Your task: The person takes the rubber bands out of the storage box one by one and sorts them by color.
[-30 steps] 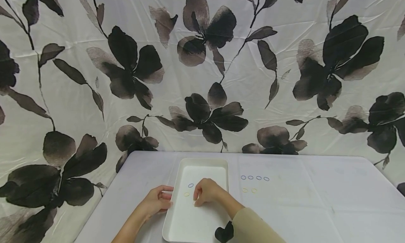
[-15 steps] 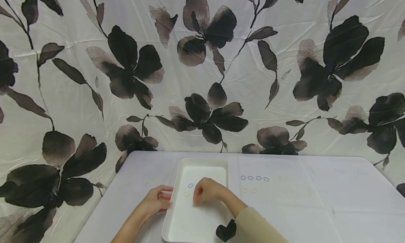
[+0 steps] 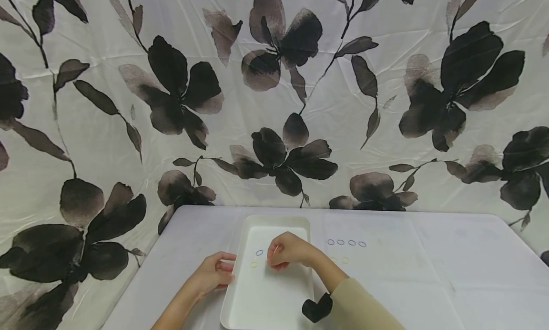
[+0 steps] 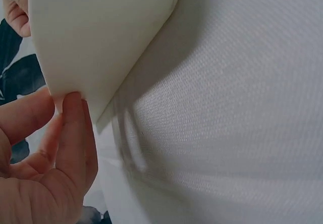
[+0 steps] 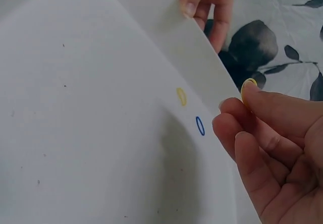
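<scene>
Two small rings lie in the white tray (image 3: pixel 274 301) so far: a yellow ring (image 3: pixel 253 264) and, just beyond it, a blue ring (image 3: pixel 259 252), both at lower centre of the head view, near the tray's left wall. A third ring, also yellow (image 5: pixel 248 89), is pinched at the fingertips of the right hand (image 3: pixel 288 250), held above the tray floor just right of the two lying there; not set down yet. Left hand (image 3: pixel 213 273) holds the tray's left rim, thumb over the edge and fingers curled against the outer wall, steadying it.

Left to go, by my reading: the row of four blue rings (image 3: pixel 346 242) on the table (image 3: pixel 429 273) right of the tray, and two yellow ones (image 3: pixel 345 260) just nearer than that row, partly behind the right forearm. So roughly a third moved.

Room: most of the tray floor is bare, with space near and right of the placed pair. Table's far edge meets the floral cloth backdrop (image 3: pixel 274 106); its left edge slants down toward lower left, close by the left hand.
</scene>
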The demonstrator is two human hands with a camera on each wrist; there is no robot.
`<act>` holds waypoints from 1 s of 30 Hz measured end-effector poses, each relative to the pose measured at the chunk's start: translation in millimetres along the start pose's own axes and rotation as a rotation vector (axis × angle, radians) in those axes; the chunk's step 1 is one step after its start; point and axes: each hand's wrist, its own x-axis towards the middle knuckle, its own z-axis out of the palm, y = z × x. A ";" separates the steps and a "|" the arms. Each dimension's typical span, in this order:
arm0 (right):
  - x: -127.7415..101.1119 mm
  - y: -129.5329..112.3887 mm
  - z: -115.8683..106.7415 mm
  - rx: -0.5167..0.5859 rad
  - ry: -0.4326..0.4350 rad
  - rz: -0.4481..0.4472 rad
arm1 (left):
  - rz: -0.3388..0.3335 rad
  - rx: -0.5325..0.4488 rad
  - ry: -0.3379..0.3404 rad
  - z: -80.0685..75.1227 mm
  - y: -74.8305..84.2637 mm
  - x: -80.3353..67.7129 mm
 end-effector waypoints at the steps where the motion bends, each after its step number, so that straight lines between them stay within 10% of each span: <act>1: -0.5 0.2 -1.2 0.002 0.009 0.007 | 0.003 0.004 -0.003 0.7 0.5 -0.1; 30: -28.2 5.4 -40.7 0.063 0.086 -0.024 | 0.004 -0.001 0.018 1.3 2.9 -2.3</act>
